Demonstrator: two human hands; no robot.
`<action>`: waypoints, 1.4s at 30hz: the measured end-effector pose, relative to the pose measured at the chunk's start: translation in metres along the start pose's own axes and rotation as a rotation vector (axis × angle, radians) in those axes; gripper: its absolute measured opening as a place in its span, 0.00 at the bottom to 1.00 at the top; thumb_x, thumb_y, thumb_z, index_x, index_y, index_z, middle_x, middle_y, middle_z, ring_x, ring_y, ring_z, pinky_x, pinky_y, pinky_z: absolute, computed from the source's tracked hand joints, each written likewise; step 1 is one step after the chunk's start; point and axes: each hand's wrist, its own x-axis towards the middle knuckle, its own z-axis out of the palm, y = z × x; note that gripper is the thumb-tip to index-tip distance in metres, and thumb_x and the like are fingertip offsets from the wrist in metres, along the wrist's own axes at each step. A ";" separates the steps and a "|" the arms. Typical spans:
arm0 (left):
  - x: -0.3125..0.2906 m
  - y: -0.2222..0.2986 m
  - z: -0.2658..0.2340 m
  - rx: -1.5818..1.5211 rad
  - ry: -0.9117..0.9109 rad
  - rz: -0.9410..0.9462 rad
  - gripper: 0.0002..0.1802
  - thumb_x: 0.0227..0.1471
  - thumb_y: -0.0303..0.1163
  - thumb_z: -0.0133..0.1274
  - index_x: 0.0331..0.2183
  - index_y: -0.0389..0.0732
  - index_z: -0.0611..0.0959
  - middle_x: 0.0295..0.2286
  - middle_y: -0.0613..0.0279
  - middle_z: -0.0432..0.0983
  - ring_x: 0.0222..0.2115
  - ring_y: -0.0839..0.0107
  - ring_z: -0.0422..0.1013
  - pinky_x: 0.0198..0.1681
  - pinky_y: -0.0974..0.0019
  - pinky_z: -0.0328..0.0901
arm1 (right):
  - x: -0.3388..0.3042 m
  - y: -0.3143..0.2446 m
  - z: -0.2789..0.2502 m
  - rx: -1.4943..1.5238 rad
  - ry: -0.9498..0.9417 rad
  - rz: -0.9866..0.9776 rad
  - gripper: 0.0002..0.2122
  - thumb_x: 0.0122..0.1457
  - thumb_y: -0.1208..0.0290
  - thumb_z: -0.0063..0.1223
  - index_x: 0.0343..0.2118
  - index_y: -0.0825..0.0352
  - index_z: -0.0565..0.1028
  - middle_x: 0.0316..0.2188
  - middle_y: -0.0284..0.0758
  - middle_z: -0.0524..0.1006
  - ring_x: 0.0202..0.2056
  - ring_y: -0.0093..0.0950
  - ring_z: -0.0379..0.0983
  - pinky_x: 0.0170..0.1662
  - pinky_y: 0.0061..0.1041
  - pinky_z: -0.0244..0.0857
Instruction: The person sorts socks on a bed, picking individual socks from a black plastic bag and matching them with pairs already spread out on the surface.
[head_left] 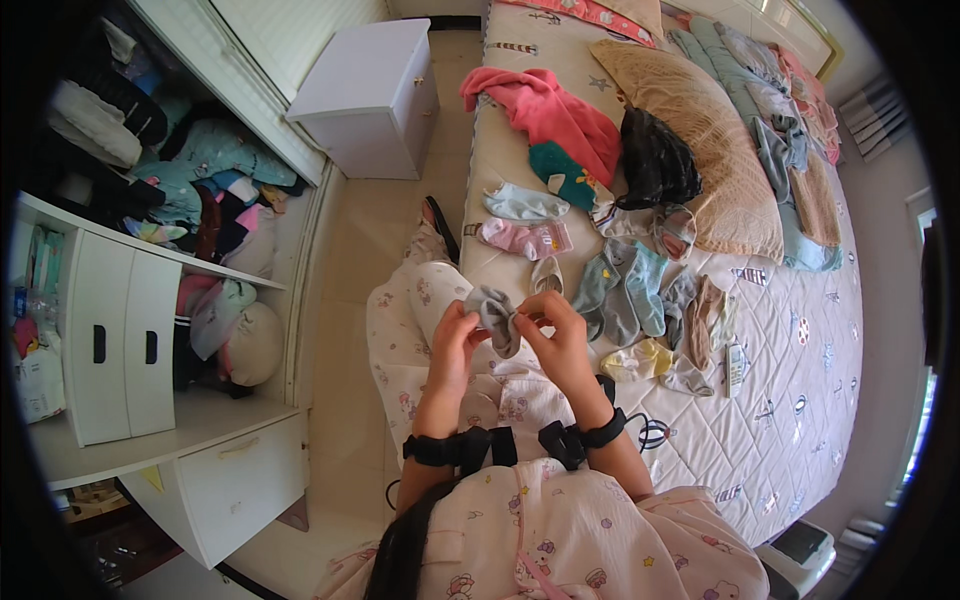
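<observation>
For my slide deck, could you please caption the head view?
Both hands, left hand and right hand, hold a grey sock beside a bed strewn with socks.

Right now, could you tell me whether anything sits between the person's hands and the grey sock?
Nothing visible does. The left hand and right hand both already grip the grey sock directly, holding it up over the lap, apart from the other socks lying on the bed.

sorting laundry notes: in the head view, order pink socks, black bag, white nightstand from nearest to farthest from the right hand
1. pink socks, on the bed just above the right hand
2. black bag, farther up the bed, by the pillow
3. white nightstand, on the floor, far upper left
</observation>
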 end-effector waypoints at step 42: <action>-0.005 0.004 0.002 0.389 -0.041 0.110 0.06 0.46 0.23 0.53 0.29 0.37 0.73 0.24 0.69 0.72 0.25 0.83 0.66 0.31 0.77 0.62 | 0.001 0.026 0.000 0.512 -0.291 0.382 0.10 0.58 0.68 0.45 0.35 0.70 0.71 0.29 0.31 0.75 0.34 0.21 0.71 0.41 0.21 0.64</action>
